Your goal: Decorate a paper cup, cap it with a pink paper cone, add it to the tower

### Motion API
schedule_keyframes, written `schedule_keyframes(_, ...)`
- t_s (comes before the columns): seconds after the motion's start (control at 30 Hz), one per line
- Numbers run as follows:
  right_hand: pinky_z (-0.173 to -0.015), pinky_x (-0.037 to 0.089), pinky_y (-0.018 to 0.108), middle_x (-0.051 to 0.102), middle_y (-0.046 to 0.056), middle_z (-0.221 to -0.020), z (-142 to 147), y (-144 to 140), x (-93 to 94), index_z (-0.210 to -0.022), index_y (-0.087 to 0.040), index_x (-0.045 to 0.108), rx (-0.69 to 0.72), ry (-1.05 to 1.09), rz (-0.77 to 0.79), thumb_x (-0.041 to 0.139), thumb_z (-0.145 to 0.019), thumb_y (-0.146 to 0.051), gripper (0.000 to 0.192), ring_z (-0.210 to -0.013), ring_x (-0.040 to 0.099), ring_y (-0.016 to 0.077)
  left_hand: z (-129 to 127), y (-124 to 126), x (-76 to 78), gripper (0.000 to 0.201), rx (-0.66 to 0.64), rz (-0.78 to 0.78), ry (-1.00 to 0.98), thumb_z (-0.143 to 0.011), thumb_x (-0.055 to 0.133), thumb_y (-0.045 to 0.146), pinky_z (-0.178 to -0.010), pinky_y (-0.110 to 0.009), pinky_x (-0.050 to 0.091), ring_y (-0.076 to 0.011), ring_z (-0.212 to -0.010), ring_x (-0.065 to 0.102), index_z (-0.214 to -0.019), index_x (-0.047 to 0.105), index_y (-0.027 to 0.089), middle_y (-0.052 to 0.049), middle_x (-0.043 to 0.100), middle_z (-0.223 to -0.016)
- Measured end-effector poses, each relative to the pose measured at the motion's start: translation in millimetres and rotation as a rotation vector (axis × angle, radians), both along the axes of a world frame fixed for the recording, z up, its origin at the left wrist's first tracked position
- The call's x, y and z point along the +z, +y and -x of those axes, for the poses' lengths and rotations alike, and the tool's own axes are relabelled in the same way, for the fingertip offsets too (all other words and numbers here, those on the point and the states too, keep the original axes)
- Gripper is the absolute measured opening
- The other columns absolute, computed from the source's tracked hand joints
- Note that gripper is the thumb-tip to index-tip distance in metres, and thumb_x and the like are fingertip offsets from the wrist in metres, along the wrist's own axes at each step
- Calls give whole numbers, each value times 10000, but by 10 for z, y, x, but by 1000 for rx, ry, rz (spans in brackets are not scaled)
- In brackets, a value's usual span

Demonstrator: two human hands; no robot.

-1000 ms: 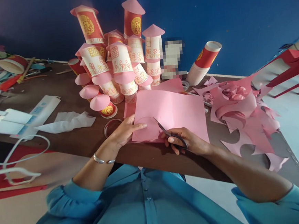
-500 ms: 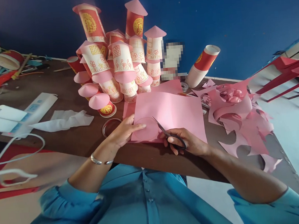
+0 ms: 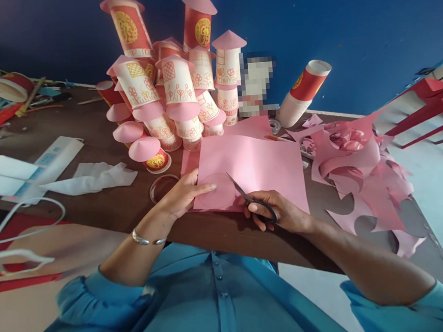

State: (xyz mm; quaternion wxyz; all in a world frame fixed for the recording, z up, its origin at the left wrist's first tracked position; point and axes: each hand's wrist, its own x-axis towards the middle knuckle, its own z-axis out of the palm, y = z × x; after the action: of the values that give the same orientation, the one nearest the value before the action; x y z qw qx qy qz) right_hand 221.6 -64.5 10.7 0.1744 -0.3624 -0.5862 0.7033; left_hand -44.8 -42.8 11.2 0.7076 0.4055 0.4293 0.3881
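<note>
Our left grip [image 3: 183, 195] pinches the creased pink paper sheet [image 3: 273, 167], which extends beneath our right grip [image 3: 273, 210], wrapped around black-handled metal scissors [image 3: 241, 189]. If the left pinch slackens, the paper could slip askew.

paper [image 3: 271, 164]: pink | scissors handles [image 3: 274, 214]: black | middle cup [image 3: 178, 82]: white, red-orange flowers | wall [image 3: 348, 28]: blue
</note>
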Motion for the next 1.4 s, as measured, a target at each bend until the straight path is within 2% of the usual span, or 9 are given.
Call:
schedule_keyframes(0.37, -405, 354, 182, 561, -50, -530, -9, 1, 4, -881, -165, 618, -2, 14, 6, 606, -972, -665, 508, -434, 444, 67, 0, -10, 28, 509, -16, 3, 8, -750, 891, 302, -952, -389, 598, -333, -1142, 741, -1193, 712, 127, -130, 809, -1128)
schedule_keyframes(0.87, -393, 323, 194, 543, -59, -506, -9, -13, 33, -865, -169, 615, 0, 13, 14, 601, -964, -680, 521, -407, 401, 65, 15, -4, 6, 460, -9, -26, 29, -753, 884, 290, -926, -369, 594, -308, -1080, 749, -1162, 739, 136, -130, 808, -1128)
schedule_keyframes(1.4, -385, 281, 201, 531, -66, -501, -24, -4, 27, -855, -169, 615, 14, -3, -2, 609, -950, -695, 534, -391, 376, 60, 13, 3, 37, 518, -18, -7, 14, -730, 897, 281, -953, -381, 583, -318, -1118, 743, -1194, 721, 132, -142, 793, -1186)
